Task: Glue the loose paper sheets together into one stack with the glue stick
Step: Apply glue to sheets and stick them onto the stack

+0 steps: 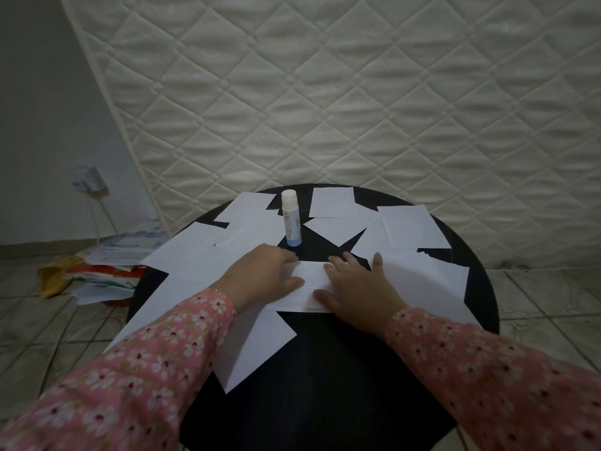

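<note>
Several loose white paper sheets (406,229) lie scattered over a round black table (325,369). A capped white glue stick (291,218) with a blue base stands upright near the table's far side. My left hand (263,275) and my right hand (356,291) both lie on one lined sheet (310,281) at the table's middle. My right hand presses it with fingers spread flat. My left hand's fingers bend at the sheet's left edge, thumb on top; whether they pinch it is unclear.
A quilted white mattress (357,92) leans upright just behind the table. On the tiled floor at the left lies a pile of papers and a yellow object (97,271). A wall socket with a cable (89,180) sits at the left.
</note>
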